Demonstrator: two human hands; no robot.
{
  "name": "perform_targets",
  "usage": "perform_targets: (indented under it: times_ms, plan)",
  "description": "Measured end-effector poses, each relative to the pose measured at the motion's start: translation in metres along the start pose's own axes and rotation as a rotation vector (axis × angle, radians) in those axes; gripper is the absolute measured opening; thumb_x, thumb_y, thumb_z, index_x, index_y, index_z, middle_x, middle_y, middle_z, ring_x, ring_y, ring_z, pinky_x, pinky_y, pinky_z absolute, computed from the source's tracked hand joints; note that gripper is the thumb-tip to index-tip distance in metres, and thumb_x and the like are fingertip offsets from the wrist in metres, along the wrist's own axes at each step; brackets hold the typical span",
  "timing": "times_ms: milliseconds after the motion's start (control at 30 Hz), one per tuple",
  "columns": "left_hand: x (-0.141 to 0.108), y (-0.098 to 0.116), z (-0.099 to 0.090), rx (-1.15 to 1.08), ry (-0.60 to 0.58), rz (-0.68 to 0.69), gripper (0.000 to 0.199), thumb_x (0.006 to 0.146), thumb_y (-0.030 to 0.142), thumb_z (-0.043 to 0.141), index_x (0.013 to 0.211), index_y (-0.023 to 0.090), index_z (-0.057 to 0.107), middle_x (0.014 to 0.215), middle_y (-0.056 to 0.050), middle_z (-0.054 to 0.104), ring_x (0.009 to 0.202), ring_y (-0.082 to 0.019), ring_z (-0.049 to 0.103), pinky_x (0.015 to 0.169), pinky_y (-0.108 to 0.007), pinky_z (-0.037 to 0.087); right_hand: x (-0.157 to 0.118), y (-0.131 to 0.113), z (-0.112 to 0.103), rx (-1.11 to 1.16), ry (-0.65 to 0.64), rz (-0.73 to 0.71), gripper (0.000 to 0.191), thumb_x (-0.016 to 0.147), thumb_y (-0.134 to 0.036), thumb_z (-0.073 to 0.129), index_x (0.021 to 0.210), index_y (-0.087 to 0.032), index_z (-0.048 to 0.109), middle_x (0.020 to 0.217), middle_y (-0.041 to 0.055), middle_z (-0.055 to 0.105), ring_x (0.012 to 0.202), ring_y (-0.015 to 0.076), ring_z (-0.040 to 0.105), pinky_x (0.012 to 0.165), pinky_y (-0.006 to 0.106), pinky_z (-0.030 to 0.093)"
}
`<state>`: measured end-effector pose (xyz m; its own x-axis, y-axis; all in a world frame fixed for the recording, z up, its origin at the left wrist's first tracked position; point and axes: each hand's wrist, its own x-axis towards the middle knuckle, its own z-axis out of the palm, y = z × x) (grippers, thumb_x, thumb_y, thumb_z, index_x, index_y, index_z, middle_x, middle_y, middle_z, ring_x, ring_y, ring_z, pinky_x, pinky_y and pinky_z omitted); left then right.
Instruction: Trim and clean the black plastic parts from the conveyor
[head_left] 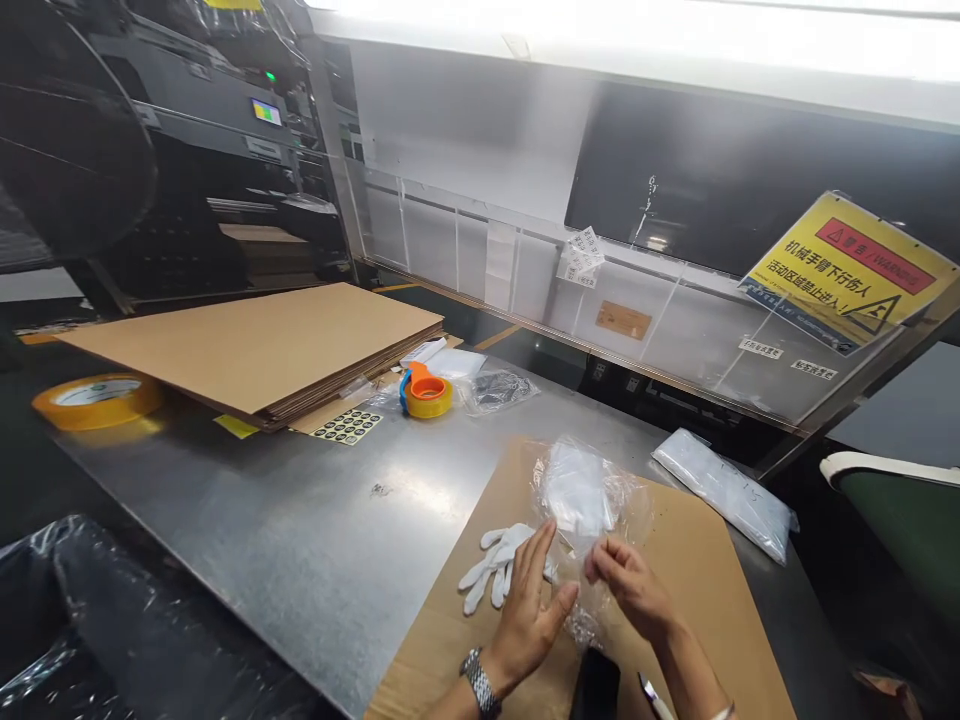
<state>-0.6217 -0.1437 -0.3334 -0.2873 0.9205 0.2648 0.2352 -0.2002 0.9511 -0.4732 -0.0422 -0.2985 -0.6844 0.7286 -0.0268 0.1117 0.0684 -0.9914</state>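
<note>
Lying at the left end of the metal table, a roll of tape sits beside a cardboard stack, piled flat probably to save room. A sticker sheet and a tape dispenser lie by the stack's right side, likely for easy reach. Farther right, white gloves rest on a brown cardboard sheet that seems to serve as a mat. Next, the left hand has straight fingers and thumb apart, perhaps to steady the plastic bag, which lies on that sheet ahead of both hands, something white inside. The right hand is curled; whether it pinches plastic I cannot tell. A white packet lies at the far right, seemingly out of the way.
</note>
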Motion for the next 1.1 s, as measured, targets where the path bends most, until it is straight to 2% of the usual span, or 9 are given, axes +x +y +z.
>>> perform_targets:
  times_ms: [67, 167, 333, 433, 533, 767, 933, 1000, 1100]
  plan:
    - [0.004, 0.005, -0.005, -0.073, -0.095, 0.037, 0.064, 0.079, 0.053, 0.056, 0.13, 0.017, 0.042, 0.129, -0.014, 0.047, 0.123, -0.029, 0.036, 0.106, -0.047, 0.023, -0.023, -0.007, 0.02, 0.119, -0.068, 0.025, 0.041, 0.078, -0.056, 0.054, 0.066, -0.017, 0.05, 0.063, 0.0012, 0.051, 0.062, 0.0125, 0.046, 0.063, 0.027, 0.039]
    - [0.001, 0.013, -0.01, -0.155, -0.195, 0.015, 0.048, 0.078, 0.056, 0.056, 0.103, 0.016, 0.062, 0.099, -0.011, 0.063, 0.097, -0.026, 0.055, 0.091, -0.04, 0.041, -0.045, -0.008, 0.042, 0.248, -0.093, 0.066, 0.041, 0.076, -0.057, 0.057, 0.069, -0.018, 0.047, 0.059, -0.0013, 0.047, 0.053, 0.0095, 0.041, 0.053, 0.023, 0.035]
    - [-0.015, 0.025, -0.014, -0.218, -0.169, 0.039, 0.041, 0.082, 0.055, 0.052, 0.083, 0.015, 0.064, 0.094, -0.009, 0.063, 0.097, -0.023, 0.055, 0.09, -0.034, 0.042, -0.059, -0.002, 0.057, 0.353, -0.075, 0.124, 0.042, 0.074, -0.058, 0.06, 0.068, -0.019, 0.044, 0.052, -0.0045, 0.042, 0.043, 0.0067, 0.036, 0.044, 0.02, 0.028]
    - [-0.023, 0.03, -0.017, -0.218, -0.121, -0.015, 0.036, 0.088, 0.046, 0.045, 0.082, 0.014, 0.062, 0.078, -0.006, 0.062, 0.076, -0.018, 0.058, 0.073, -0.029, 0.047, -0.066, -0.004, 0.058, 0.34, -0.045, 0.122, 0.049, 0.079, -0.066, 0.046, 0.076, -0.017, 0.05, 0.057, -0.0012, 0.049, 0.045, 0.0085, 0.042, 0.046, 0.022, 0.032]
    - [-0.03, 0.037, -0.021, -0.193, -0.155, -0.039, 0.032, 0.088, 0.042, 0.048, 0.08, 0.014, 0.063, 0.068, -0.003, 0.06, 0.063, -0.015, 0.055, 0.061, -0.026, 0.046, -0.074, -0.013, 0.055, 0.276, -0.035, 0.099, 0.058, 0.073, -0.071, 0.047, 0.088, -0.016, 0.055, 0.069, 0.0033, 0.058, 0.058, 0.012, 0.05, 0.054, 0.024, 0.038]
    - [-0.039, 0.042, -0.03, -0.1, -0.232, 0.003, 0.025, 0.085, 0.035, 0.051, 0.093, 0.018, 0.068, 0.086, -0.006, 0.068, 0.08, -0.02, 0.061, 0.075, -0.03, 0.048, -0.094, -0.019, 0.053, 0.072, -0.033, 0.129, 0.035, 0.079, -0.05, 0.059, 0.074, -0.015, 0.058, 0.061, 0.0009, 0.057, 0.053, 0.0101, 0.046, 0.052, 0.023, 0.035]
    - [-0.055, 0.042, -0.03, 0.06, -0.014, -0.008, 0.033, 0.086, 0.036, 0.05, 0.111, 0.018, 0.059, 0.1, -0.011, 0.059, 0.098, -0.025, 0.052, 0.091, -0.041, 0.04, -0.105, -0.011, 0.061, -0.094, 0.123, 0.083, 0.034, 0.076, -0.044, 0.063, 0.063, -0.016, 0.049, 0.055, -0.0036, 0.046, 0.051, 0.0087, 0.039, 0.049, 0.022, 0.029]
    - [-0.067, 0.045, -0.026, 0.077, -0.018, -0.024, 0.028, 0.085, 0.039, 0.052, 0.098, 0.017, 0.063, 0.088, -0.009, 0.059, 0.087, -0.023, 0.054, 0.081, -0.036, 0.044, -0.11, -0.014, 0.068, -0.183, 0.167, 0.056, 0.031, 0.077, -0.04, 0.063, 0.062, -0.017, 0.049, 0.055, -0.0039, 0.044, 0.052, 0.009, 0.037, 0.05, 0.023, 0.028]
    - [-0.082, 0.048, -0.017, 0.043, -0.158, -0.039, 0.029, 0.082, 0.044, 0.057, 0.074, 0.016, 0.061, 0.063, -0.001, 0.056, 0.059, -0.015, 0.053, 0.055, -0.023, 0.044, -0.117, -0.019, 0.078, -0.296, 0.171, 0.013, 0.029, 0.075, -0.033, 0.064, 0.058, -0.017, 0.048, 0.055, -0.0038, 0.045, 0.054, 0.0096, 0.037, 0.051, 0.023, 0.026]
